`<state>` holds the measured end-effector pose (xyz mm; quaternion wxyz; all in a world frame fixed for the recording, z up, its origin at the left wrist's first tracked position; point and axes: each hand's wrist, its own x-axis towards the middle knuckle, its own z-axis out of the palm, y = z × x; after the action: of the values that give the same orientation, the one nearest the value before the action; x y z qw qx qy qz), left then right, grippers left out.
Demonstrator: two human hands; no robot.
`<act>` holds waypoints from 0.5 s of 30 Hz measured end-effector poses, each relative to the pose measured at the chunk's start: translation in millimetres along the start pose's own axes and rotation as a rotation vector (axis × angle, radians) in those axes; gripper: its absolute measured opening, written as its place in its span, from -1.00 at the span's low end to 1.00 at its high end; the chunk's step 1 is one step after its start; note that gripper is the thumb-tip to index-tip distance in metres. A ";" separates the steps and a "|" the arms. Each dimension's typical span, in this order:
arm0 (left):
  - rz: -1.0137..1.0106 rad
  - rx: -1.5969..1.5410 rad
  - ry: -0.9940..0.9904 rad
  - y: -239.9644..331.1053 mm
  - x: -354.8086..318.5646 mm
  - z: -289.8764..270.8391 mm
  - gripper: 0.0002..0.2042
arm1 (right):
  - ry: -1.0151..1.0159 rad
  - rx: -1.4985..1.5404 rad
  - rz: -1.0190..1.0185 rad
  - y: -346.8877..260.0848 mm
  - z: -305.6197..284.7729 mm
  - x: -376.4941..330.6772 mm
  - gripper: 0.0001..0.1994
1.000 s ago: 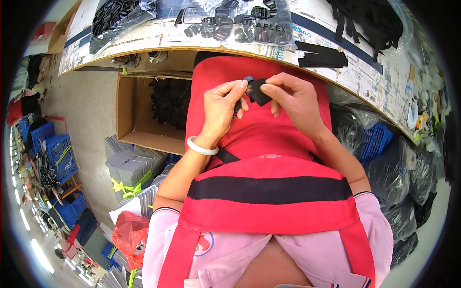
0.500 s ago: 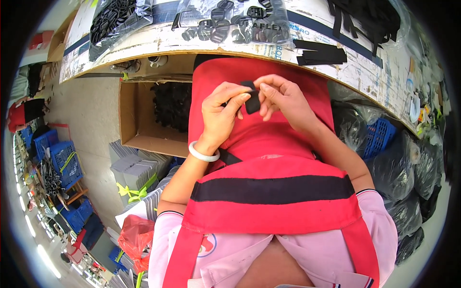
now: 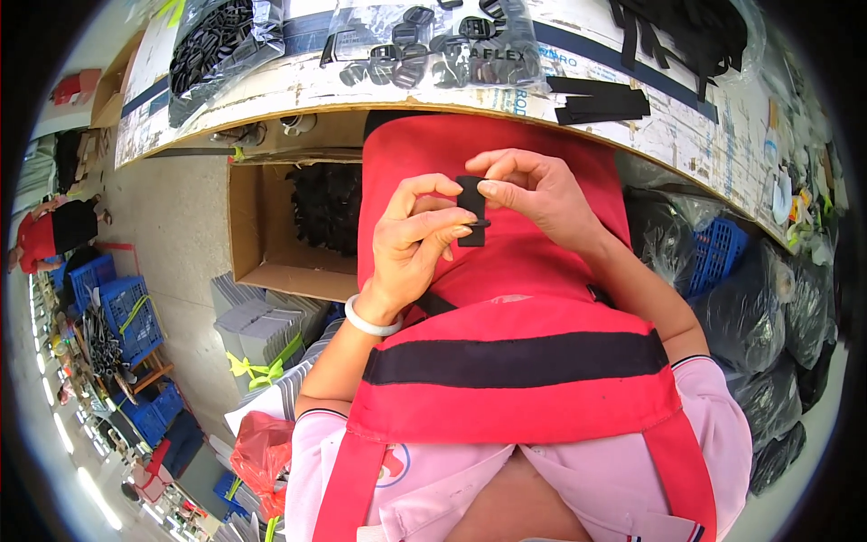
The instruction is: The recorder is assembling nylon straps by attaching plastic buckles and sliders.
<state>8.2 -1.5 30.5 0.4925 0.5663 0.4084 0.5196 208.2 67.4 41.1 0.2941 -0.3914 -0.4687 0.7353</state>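
Above my red apron (image 3: 415, 144), a short black webbing strap (image 3: 470, 200) hangs upright between my hands. A small dark buckle (image 3: 481, 223) sits across its lower part, where the thumb and forefinger of my left hand (image 3: 406, 233) pinch it. How the strap runs through the buckle is partly hidden by the fingers. My right hand (image 3: 542, 194) grips the strap's upper end between thumb and forefinger. On the table just beyond lie several cut black straps (image 3: 603, 103) and a clear bag of black buckles (image 3: 406, 54).
The worn white table edge (image 3: 361, 101) curves across in front of me. More buckles fill a bag (image 3: 212, 54) at left; a strap heap (image 3: 691, 36) lies at right. Below are a cardboard box (image 3: 298, 278) with black pieces, a blue crate (image 3: 718, 257) and dark plastic bags (image 3: 745, 316).
Both hands have turned the strap, and it now shows longer and straighter. My left hand has shifted slightly down. The right fingers have closed on the strap's upper end.
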 end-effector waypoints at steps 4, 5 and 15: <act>0.003 -0.044 -0.010 2.8 -4.0 0.6 -0.86 | -0.046 0.083 0.052 -3.9 1.5 0.0 -0.90; -0.010 -0.045 -0.006 5.0 -4.8 1.3 -0.87 | -0.096 0.088 0.105 -4.5 1.3 -0.3 -0.90; -0.245 0.219 0.101 24.9 -27.7 -45.6 -0.83 | -0.181 0.103 0.104 30.0 18.5 25.5 -0.82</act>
<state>-41.7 -26.9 48.6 0.4662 0.5358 0.5527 0.4359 177.2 67.6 10.6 0.2315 -0.3315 -0.4342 0.8050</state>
